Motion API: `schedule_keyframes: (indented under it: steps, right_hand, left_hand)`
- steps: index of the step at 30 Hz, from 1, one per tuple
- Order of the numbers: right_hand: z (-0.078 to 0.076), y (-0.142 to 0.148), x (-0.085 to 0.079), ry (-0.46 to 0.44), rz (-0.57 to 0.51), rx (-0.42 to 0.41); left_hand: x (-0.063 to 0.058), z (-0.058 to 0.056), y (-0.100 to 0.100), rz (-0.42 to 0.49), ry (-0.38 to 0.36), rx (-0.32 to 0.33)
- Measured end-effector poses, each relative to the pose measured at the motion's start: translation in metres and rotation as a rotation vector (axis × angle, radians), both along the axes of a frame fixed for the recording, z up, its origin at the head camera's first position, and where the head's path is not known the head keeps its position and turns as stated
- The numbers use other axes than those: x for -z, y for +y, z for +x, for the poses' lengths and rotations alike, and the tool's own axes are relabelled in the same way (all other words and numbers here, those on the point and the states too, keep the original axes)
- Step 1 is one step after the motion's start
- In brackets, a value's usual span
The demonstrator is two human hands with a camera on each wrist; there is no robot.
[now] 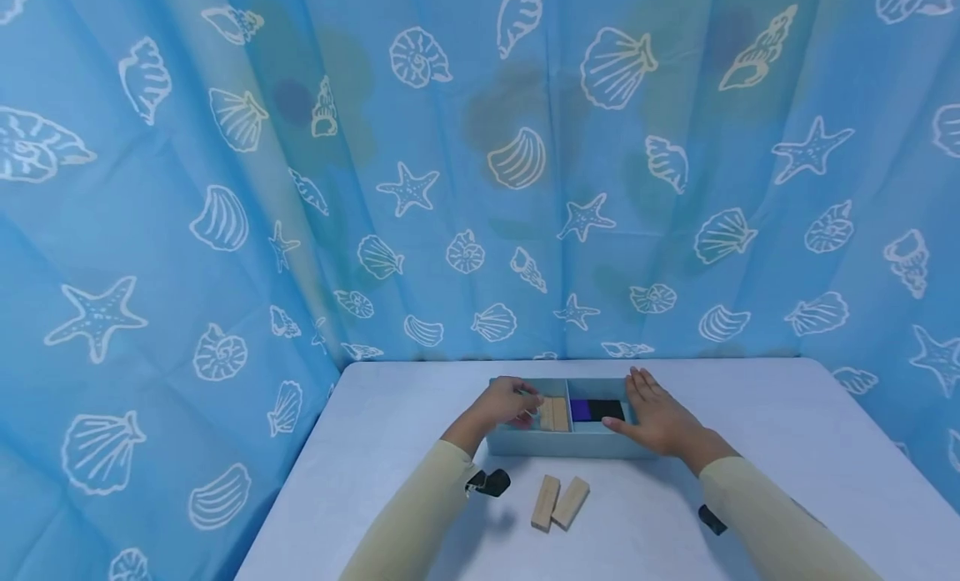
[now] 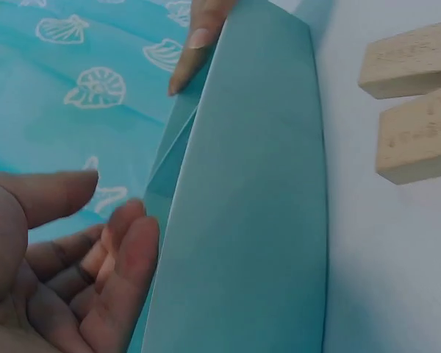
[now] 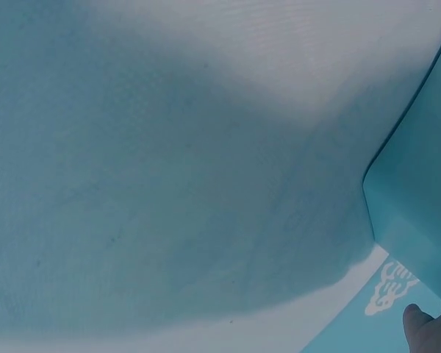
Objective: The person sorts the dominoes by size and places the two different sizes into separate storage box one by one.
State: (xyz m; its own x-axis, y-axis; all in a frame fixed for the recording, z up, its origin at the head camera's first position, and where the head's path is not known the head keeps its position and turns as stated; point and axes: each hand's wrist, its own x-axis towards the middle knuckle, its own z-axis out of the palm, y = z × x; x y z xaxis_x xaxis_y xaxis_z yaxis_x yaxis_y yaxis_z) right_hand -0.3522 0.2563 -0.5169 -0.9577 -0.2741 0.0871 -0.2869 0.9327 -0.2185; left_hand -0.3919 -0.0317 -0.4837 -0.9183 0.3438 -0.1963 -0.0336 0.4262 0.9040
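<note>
A light blue divided box [image 1: 525, 444] sits on the white table. My left hand [image 1: 504, 403] reaches over its left compartment, the fingertips close to light wooden blocks [image 1: 555, 414] standing against the divider. The left wrist view shows the left thumb [image 2: 62, 197] well apart from the bent fingers [image 2: 136, 254], with nothing between them. My right hand [image 1: 658, 414] lies across the box's right end, fingers straight and thumb stretched along the front rim. In the right compartment, a purple piece [image 1: 581, 410] lies beside a black piece [image 1: 606, 409].
Two loose wooden blocks [image 1: 545, 503] [image 1: 571, 503] lie side by side on the table [image 1: 360, 448] in front of the box. A blue curtain [image 1: 450, 189] printed with white shells and starfish hangs behind the table and along its left side.
</note>
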Motion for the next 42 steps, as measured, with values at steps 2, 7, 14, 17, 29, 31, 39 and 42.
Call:
schedule_keyframes:
  steps: [2,7,14,17,29,31,39,42]
  right_hand:
    - [0.001,0.000,0.000,-0.003,-0.002,0.000]
    - [0.001,0.000,0.001,-0.005,0.003,0.006]
    - [-0.002,0.004,0.002,-0.008,0.011,0.006]
    - [-0.001,0.004,0.005,-0.002,-0.010,0.003]
    - [-0.002,0.001,0.002,0.001,-0.016,-0.004]
    - [-0.002,0.001,0.000,-0.002,-0.026,-0.005]
    - [-0.001,0.001,0.003,-0.007,-0.026,-0.003]
    - [-0.001,0.000,0.003,-0.004,-0.031,0.000]
  left_hand:
    - [0.000,0.004,-0.003,0.008,0.003,0.030]
    - [-0.001,0.015,-0.010,0.044,0.019,0.080]
    - [-0.005,0.031,-0.020,0.037,0.011,0.186]
    - [-0.002,0.039,-0.023,0.041,-0.002,0.276]
    - [0.013,0.069,-0.026,-0.034,-0.098,0.402]
    - [0.017,0.073,-0.027,-0.056,-0.104,0.393]
    - [0.030,0.085,-0.025,-0.220,-0.073,0.336]
    - [0.035,0.087,-0.022,-0.269,-0.060,0.293]
